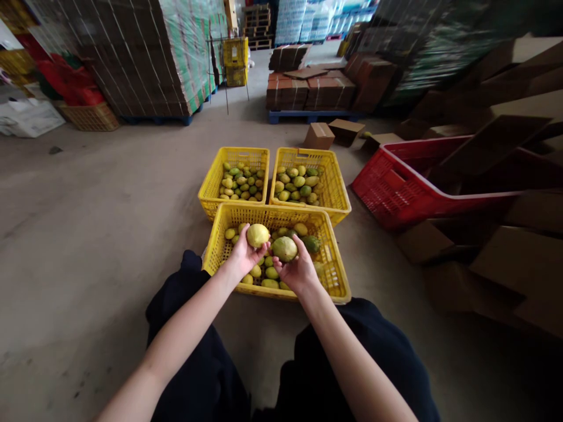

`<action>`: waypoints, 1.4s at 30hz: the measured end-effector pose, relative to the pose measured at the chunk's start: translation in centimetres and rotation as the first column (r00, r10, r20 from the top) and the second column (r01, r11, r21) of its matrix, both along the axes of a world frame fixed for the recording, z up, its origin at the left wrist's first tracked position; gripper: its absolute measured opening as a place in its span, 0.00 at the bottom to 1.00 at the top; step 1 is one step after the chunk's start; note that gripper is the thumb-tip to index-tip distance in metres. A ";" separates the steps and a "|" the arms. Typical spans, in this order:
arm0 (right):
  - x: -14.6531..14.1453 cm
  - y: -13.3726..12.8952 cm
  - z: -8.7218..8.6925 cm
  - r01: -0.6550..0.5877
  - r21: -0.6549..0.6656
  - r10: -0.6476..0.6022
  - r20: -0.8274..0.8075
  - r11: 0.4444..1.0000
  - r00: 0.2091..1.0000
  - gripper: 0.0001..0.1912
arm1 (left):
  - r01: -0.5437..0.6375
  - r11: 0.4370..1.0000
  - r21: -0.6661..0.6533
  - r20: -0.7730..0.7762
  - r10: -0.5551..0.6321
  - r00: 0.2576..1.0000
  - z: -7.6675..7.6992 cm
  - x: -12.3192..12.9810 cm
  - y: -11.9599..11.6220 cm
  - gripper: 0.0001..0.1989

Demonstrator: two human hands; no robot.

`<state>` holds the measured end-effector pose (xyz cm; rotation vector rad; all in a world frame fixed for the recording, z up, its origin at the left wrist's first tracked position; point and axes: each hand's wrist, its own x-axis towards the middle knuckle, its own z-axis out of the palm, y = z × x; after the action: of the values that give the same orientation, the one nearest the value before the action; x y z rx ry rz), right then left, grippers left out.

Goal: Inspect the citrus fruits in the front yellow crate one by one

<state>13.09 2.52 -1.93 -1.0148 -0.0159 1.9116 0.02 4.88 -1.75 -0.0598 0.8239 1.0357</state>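
Observation:
My left hand (247, 253) is wrapped round a yellow fruit (257, 235). Close beside it, my right hand (299, 266) grips a greenish-yellow fruit (284, 249). Both hands are above the near yellow crate (341, 275), which holds several green and yellow fruits. Behind it stand two more yellow crates side by side, the left one (211, 184) and the right one (338, 187), each with many fruits inside. My hands and forearms hide part of the near crate's contents.
A red crate (387, 196) with cardboard in it stands at the right, with cardboard boxes (514, 258) piled around it. Farther back are flattened cartons (329, 91) on a blue pallet and a wrapped stack (132, 58) at the left.

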 end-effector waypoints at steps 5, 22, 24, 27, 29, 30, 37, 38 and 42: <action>0.2 -0.1 0.0 0.030 0.273 -0.105 0.266 0.961 0.958 0.14 | -0.015 0.971 0.239 -0.137 0.049 0.989 0.2 0.1 -0.1 0.10; 1.2 -1.2 0.7 -0.360 0.704 -0.659 0.706 0.612 0.261 0.25 | 0.485 0.483 0.729 -0.670 0.650 0.360 0.5 0.0 -1.7 0.24; 1.0 -1.4 1.0 -0.258 0.730 -0.628 0.679 0.633 0.379 0.27 | 0.374 0.572 0.730 -0.682 0.575 0.452 1.2 0.1 -2.0 0.25; 0.7 -1.5 1.4 -0.077 0.750 -0.594 0.579 0.657 0.559 0.31 | 0.185 0.703 0.687 -0.635 0.456 0.623 2.0 0.0 -1.9 0.25; 0.7 -1.3 1.5 -0.008 0.728 -0.549 0.524 0.686 0.651 0.30 | 0.082 0.785 0.614 -0.550 0.351 0.758 2.1 -0.1 -1.7 0.24; 0.9 -1.2 1.5 0.009 0.708 -0.519 0.508 0.706 0.687 0.29 | 0.053 0.816 0.575 -0.493 0.295 0.818 2.0 -0.2 -1.5 0.24; 1.7 -0.6 1.9 0.075 0.623 -0.350 0.332 0.778 0.876 0.17 | 0.028 0.900 0.434 -0.090 0.012 0.996 1.2 -0.7 -0.6 0.14; 1.6 -0.6 2.0 0.066 0.614 -0.304 0.293 0.786 0.906 0.15 | 0.023 0.913 0.407 -0.076 0.009 0.997 1.2 -0.7 -0.5 0.14; 1.0 -0.8 2.1 0.081 0.538 -0.235 0.222 0.839 0.946 0.15 | 0.004 0.948 0.319 -0.101 0.030 0.994 1.5 -0.7 -0.6 0.12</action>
<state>14.14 1.69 0.16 -0.8635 -0.5735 1.4716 -0.68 4.30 -0.27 0.2671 0.7417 1.1810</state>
